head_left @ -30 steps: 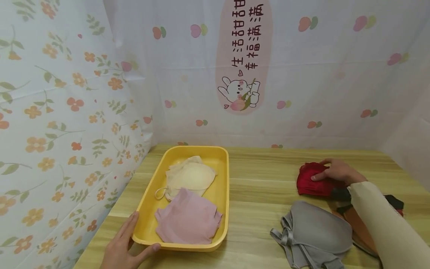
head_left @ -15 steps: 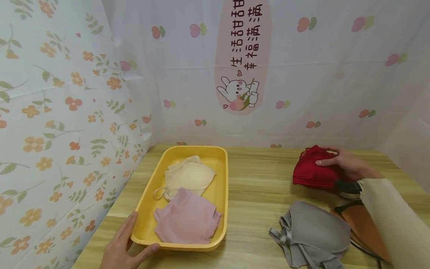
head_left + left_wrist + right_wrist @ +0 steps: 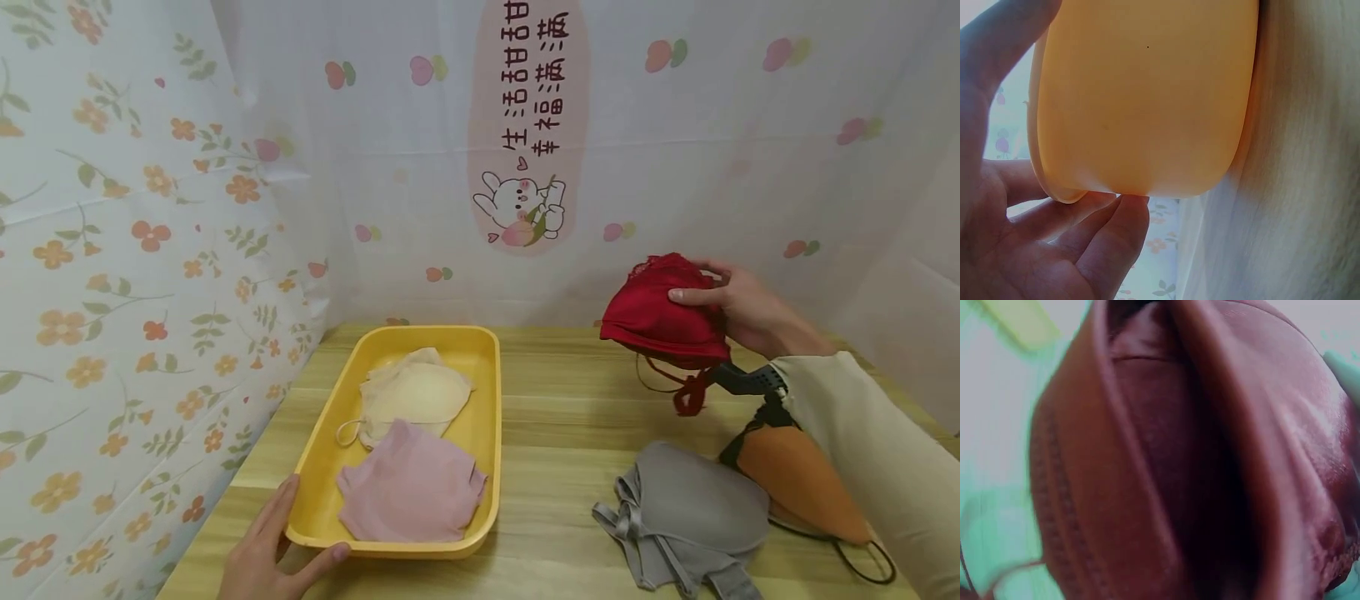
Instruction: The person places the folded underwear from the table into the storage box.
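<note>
Red bra (image 3: 660, 308): raised off the surface (image 3: 551, 483), in the right hand (image 3: 750, 308). That hand pinches it by the side, thumb laid on the front face, other fingers partly hidden behind it. Red straps (image 3: 691, 395) hang down to the left of and below the hand. On the near side of the right hand, a grey bra (image 3: 697, 504) lies on the surface, an orange-brown bra (image 3: 802, 479) against its right edge. Well to the left stands a yellow tray (image 3: 405, 550), gripped at its near-left corner by the left hand (image 3: 262, 546), thumb and fingers well apart. In the tray, a pink garment (image 3: 412, 492) lies nearer the left hand, overlapping a cream garment (image 3: 423, 390). Printed cloth (image 3: 705, 167) hangs beyond both hands.
</note>
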`<state>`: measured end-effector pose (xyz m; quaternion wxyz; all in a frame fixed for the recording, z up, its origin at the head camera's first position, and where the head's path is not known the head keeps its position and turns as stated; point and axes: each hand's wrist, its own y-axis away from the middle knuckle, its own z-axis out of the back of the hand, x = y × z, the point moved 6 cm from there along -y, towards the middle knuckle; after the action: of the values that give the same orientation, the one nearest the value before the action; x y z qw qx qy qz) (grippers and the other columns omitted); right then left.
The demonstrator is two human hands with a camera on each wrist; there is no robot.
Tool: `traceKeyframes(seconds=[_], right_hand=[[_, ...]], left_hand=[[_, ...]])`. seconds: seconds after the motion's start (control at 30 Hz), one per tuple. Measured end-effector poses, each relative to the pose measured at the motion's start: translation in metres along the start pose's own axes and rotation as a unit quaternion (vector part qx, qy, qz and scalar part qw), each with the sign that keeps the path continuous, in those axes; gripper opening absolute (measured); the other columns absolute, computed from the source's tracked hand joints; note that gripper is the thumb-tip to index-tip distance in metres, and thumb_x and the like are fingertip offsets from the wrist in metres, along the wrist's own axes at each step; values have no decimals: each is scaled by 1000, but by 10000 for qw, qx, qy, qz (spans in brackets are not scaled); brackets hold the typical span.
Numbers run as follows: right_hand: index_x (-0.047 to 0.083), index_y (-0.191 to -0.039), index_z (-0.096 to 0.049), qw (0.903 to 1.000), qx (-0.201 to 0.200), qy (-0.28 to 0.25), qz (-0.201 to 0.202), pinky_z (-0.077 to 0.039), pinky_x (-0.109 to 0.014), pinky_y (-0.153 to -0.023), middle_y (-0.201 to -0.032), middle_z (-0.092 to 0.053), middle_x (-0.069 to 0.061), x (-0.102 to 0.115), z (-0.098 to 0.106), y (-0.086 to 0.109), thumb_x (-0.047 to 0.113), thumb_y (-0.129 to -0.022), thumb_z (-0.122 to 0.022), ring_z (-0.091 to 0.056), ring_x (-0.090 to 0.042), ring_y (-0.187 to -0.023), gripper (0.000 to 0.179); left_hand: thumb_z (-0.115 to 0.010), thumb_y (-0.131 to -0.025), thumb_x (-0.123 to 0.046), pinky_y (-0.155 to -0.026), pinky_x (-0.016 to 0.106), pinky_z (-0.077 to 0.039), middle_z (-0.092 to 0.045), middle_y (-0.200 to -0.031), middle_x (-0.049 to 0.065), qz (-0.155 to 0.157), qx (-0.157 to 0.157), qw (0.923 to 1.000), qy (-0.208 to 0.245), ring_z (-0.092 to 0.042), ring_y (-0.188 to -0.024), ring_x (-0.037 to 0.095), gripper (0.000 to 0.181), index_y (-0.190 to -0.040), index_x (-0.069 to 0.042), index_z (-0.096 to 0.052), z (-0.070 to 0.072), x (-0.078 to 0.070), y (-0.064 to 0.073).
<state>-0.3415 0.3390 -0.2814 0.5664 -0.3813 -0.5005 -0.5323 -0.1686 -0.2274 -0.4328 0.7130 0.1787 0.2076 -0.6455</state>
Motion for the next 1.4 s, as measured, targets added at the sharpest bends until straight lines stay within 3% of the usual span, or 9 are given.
traceKeyframes(seconds=[0.17,0.37,0.5,0.63,0.7,1.0,1.2,1.4], right_hand=[[21,-163,-11,9994,111,-292,120,-63,-25,-83,-130,-50,8,20,-29,4,20,-99,-64,-69,-6,-99,83],[17,-158,-23,9969,541,-466,325,-64,-28,-83,-126,-58,4,28,-73,5,15,-98,-65,-70,-11,-101,73],[16,-155,-25,9932,925,-580,404,-64,-30,-86,-127,-58,2,30,-108,5,13,-98,-65,-69,-14,-103,70],[14,-154,-28,9906,1061,-735,457,-63,-30,-86,-129,-58,-1,35,-135,1,11,-97,-64,-69,-14,-103,67],[14,-154,-28,9893,1095,-850,459,-63,-30,-86,-130,-57,-1,38,-147,-3,10,-98,-63,-68,-13,-103,66],[20,-151,-35,9808,1090,-1514,573,-64,-35,-86,-132,-57,-4,65,-202,-3,9,-98,-62,-70,-16,-101,61],[20,-149,-38,9740,907,-1953,702,-64,-34,-87,-136,-57,-7,85,-225,-3,8,-97,-64,-68,-18,-106,60],[20,-151,-36,9658,1141,-2100,1007,-63,-35,-90,-135,-56,-8,103,-245,1,5,-96,-63,-66,-20,-111,63]], left_hand=[[-80,-77,-60,-93,43,-60,-29,-160,31,68,67,9999,125,-48,-136,50,117,-160,-2,-21,-1,0,0],[-79,-76,-62,-97,43,-58,-26,-161,30,94,212,9996,139,-46,-138,49,120,-160,-2,-18,-2,0,-2],[-80,-77,-59,-98,49,-57,-31,-159,31,-173,69,9998,66,-47,-136,51,117,-159,-1,-21,1,-3,-3],[-82,-76,-55,-94,51,-58,-36,-156,31,-534,-236,9982,106,-50,-132,53,113,-158,0,-26,4,-8,-3],[-83,-76,-54,-92,49,-59,-37,-156,31,-574,-296,9978,159,-51,-131,53,113,-158,0,-27,4,-8,-3],[-83,-76,-54,-92,46,-60,-34,-158,30,-393,-196,9986,288,-52,-132,51,114,-158,0,-26,4,-7,-1],[-84,-76,-52,-92,46,-59,-33,-157,32,-410,-267,9981,383,-51,-132,52,113,-158,1,-26,6,-7,0],[-83,-76,-54,-92,45,-59,-32,-158,31,-248,-130,9989,385,-49,-134,51,113,-158,-1,-25,5,-4,1]])
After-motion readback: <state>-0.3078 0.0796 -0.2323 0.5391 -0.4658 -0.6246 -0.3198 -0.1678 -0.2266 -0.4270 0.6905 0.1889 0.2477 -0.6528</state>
